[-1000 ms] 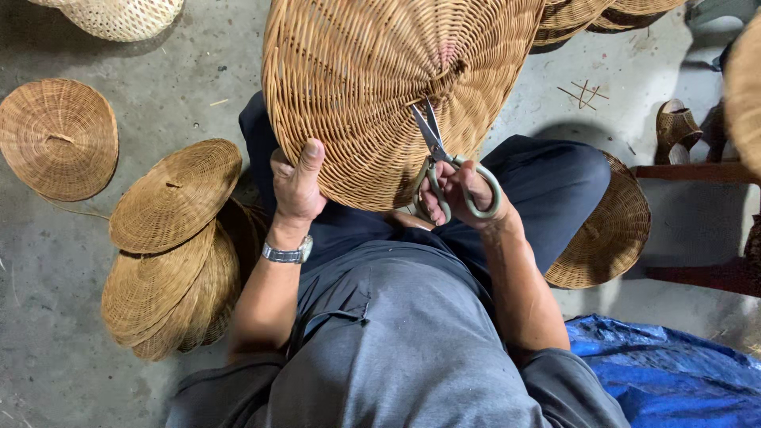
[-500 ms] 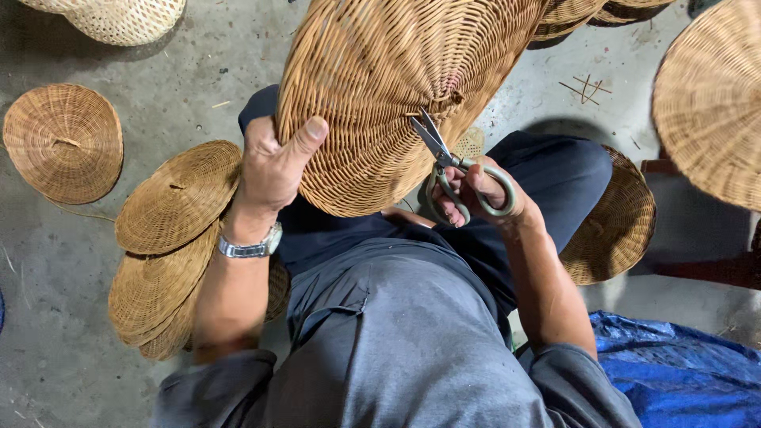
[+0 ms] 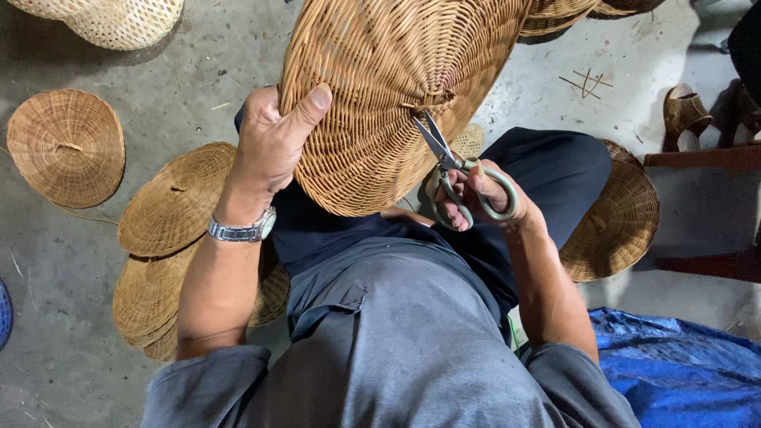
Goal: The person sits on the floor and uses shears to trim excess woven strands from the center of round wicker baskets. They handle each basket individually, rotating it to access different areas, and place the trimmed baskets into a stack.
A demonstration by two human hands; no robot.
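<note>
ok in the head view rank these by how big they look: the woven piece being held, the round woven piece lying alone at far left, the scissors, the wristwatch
1. Held woven piece, though nearness to the camera inflates it
2. Lone round woven piece
3. Scissors
4. Wristwatch

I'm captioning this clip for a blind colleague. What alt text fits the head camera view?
Seen from above, a seated person's left hand grips the edge of a large woven basket while the right hand holds grey-handled scissors, blades open at a loose strand near its centre. Flat woven discs lie on the concrete floor, beside a blue tarp.
</note>
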